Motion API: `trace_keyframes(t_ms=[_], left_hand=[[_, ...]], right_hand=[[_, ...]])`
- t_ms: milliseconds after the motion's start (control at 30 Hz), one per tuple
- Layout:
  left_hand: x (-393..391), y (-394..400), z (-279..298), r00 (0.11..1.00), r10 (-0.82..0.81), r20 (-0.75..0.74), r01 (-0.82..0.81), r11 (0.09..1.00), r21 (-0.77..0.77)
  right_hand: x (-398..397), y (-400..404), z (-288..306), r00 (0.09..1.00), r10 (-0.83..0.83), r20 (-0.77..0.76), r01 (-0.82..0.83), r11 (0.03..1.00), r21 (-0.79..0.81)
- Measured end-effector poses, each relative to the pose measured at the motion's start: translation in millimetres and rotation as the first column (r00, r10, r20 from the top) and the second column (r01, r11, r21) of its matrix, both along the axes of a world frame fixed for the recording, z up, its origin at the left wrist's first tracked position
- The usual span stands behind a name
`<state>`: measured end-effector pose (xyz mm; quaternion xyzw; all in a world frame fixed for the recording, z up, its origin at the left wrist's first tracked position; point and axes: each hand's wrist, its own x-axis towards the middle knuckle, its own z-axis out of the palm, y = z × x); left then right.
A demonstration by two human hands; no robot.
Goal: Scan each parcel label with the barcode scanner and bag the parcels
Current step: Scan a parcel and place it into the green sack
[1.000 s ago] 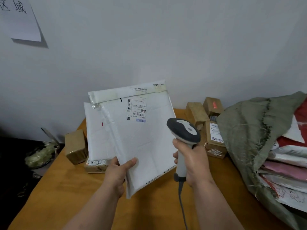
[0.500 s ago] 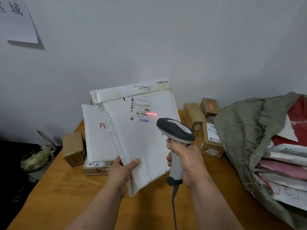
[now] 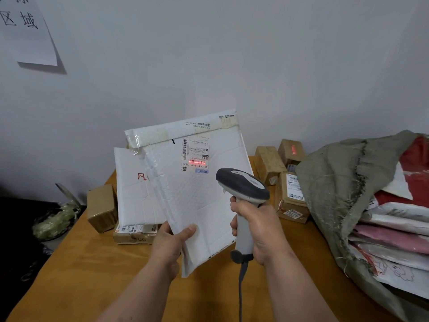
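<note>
Scanner (image 3: 242, 185) in R hand (image 3: 260, 225), beam on label (image 3: 195, 156); L hand (image 3: 170, 242) holds mailer (image 3: 197, 205).

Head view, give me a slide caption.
Left hand holds a mailer while the scanner in the right hand lights its label.

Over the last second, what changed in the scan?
The red scan line came on, first right of the label, and now lies across its lower barcode. Unchanged: left hand holds the white mailer, right hand grips the scanner.
</note>
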<state>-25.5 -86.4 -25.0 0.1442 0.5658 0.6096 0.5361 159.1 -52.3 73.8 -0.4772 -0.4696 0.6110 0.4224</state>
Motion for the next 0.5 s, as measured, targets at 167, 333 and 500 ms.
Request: trace_keyframes(t_ms=[167, 333, 500], left_hand=[[11, -4, 2, 1.000, 0.007, -0.004, -0.007, 1.000, 0.005], [22, -8, 7, 1.000, 0.010, -0.017, -0.010, 1.000, 0.022], [33, -14, 8, 0.999, 0.005, -0.038, -0.004, 0.999, 0.041]], right_hand=[[10, 0, 0, 1.000, 0.019, -0.005, -0.019, 1.000, 0.011], [20, 0, -1, 0.999, 0.034, -0.008, -0.034, 0.999, 0.030], [30, -3, -1, 0.999, 0.050, -0.017, -0.049, 0.998, 0.041]])
